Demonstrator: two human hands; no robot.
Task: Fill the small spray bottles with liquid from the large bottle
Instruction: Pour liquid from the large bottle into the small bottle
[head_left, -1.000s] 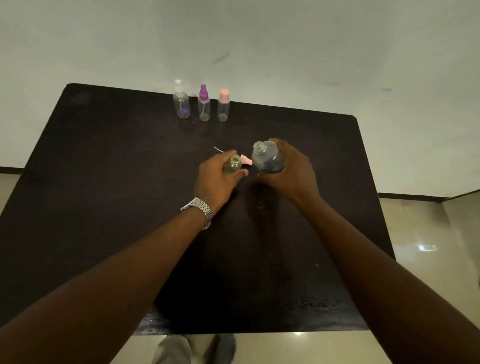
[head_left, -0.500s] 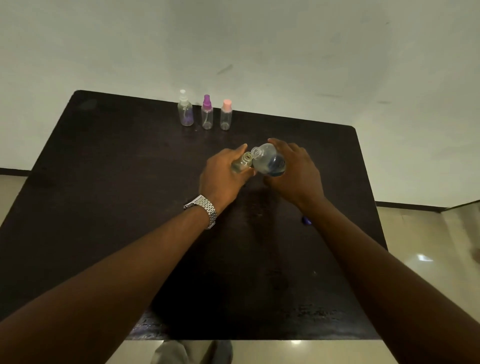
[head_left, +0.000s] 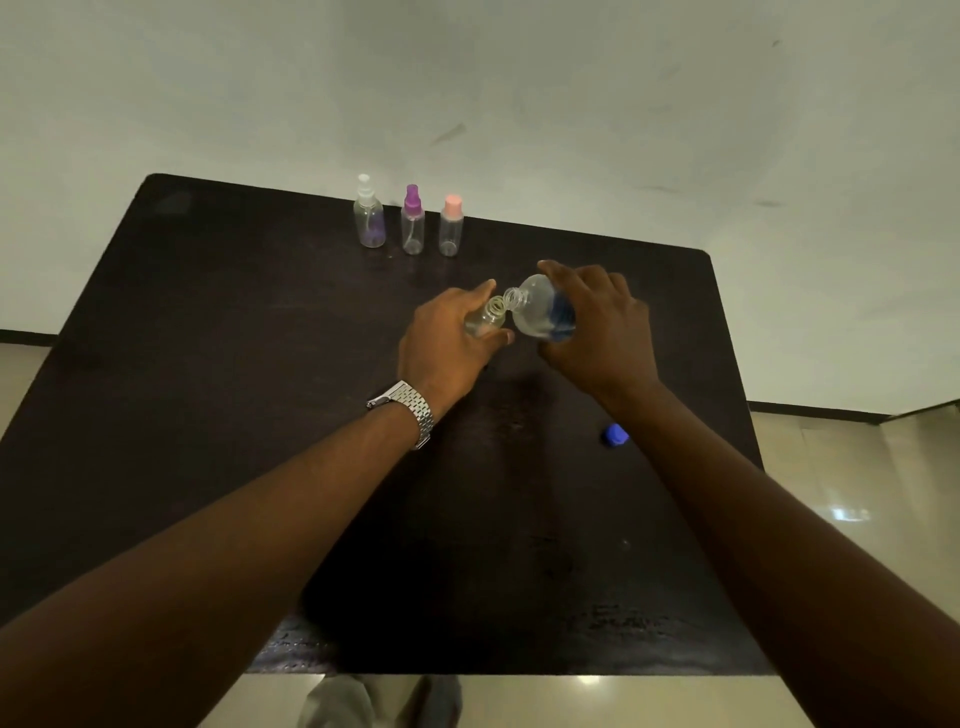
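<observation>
My left hand (head_left: 447, 343) grips a small open spray bottle (head_left: 485, 319) over the middle of the dark table (head_left: 208, 364). My right hand (head_left: 597, 327) holds the large clear bottle (head_left: 540, 312) with a blue label, tilted left so its open neck meets the small bottle's mouth. Three more small spray bottles stand at the table's far edge: one with a white top (head_left: 369, 218), one with a purple top (head_left: 413, 221) and one with a pink cap (head_left: 451, 226).
A blue bottle cap (head_left: 615, 435) lies on the table beside my right forearm. A white wall rises behind the table. Glossy tiled floor (head_left: 841, 493) shows to the right and below the near edge.
The large bottle has tipped further left until its neck reached the small bottle's mouth. The pink sprayer top seen by my left hand a second ago is out of sight.
</observation>
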